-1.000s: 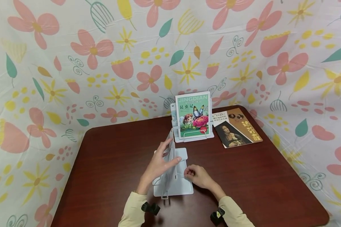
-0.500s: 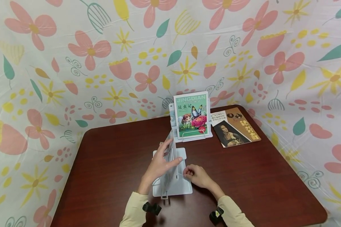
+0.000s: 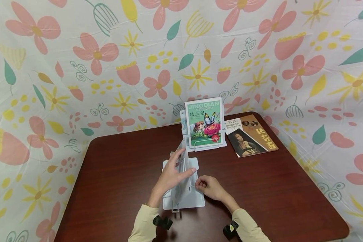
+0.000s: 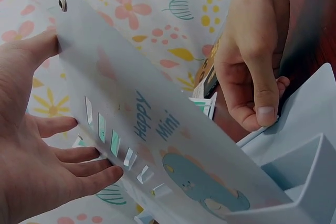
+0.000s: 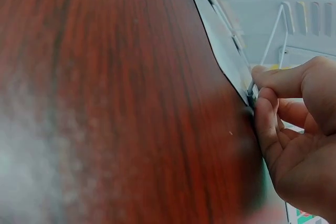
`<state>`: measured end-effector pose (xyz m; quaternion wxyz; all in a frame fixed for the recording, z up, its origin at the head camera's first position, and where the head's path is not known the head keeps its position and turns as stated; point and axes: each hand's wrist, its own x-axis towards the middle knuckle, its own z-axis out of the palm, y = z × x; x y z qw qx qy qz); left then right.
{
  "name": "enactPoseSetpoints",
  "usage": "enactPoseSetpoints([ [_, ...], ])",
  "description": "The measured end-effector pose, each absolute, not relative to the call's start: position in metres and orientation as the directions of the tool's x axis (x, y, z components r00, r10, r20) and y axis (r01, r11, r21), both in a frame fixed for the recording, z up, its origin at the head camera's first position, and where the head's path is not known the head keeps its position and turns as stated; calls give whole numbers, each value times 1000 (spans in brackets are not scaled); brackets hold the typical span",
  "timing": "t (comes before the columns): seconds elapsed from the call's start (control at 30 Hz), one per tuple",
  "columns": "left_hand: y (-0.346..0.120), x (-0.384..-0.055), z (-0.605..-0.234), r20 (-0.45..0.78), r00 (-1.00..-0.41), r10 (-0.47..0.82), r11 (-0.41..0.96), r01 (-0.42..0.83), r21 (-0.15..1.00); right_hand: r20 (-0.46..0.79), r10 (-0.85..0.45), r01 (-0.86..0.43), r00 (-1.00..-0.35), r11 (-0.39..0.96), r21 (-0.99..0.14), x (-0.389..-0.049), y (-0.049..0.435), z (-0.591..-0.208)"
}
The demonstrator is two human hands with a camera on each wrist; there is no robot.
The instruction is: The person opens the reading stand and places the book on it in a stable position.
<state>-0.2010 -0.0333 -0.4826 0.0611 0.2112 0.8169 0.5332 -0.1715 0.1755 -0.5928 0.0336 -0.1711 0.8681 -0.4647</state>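
Touching left fingers (image 4: pixel 97 182), pale bookstand (image 4: pixel 157 106) — its wire (image 5: pixel 251 86) between right fingers (image 5: pixel 269 129)

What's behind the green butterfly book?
Behind the green book is a pale book stand, its edges showing at both sides, with floral cloth beyond. The stand's middle is covered by the book and can't be seen.

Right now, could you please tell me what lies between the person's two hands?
The raised "Happy Mini" book stand panel lies between the left hand and the right hand, as the left wrist view shows.
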Motion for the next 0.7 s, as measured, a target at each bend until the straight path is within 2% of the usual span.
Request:
enactPoseSetpoints([
  [0.2,-41,-206,-485,159,-887,434,310,313,898,81,-340,-237,-937,446,-863,-171,179,-586],
  [0.3,-48,-217,-491,186,-906,379,276,303,912,68,-361,-219,-930,396,-892,-168,180,-569],
  [0.47,-57,-244,-502,154,-950,273,257,227,939,110,-471,-248,-875,243,-938,-158,180,-526],
  [0.6,-56,-258,-497,108,-945,308,211,178,961,152,-549,-276,-822,151,-949,-147,175,-499],
  [0.7,-50,-266,-496,107,-938,329,204,181,962,188,-545,-315,-817,147,-938,-140,168,-488],
])
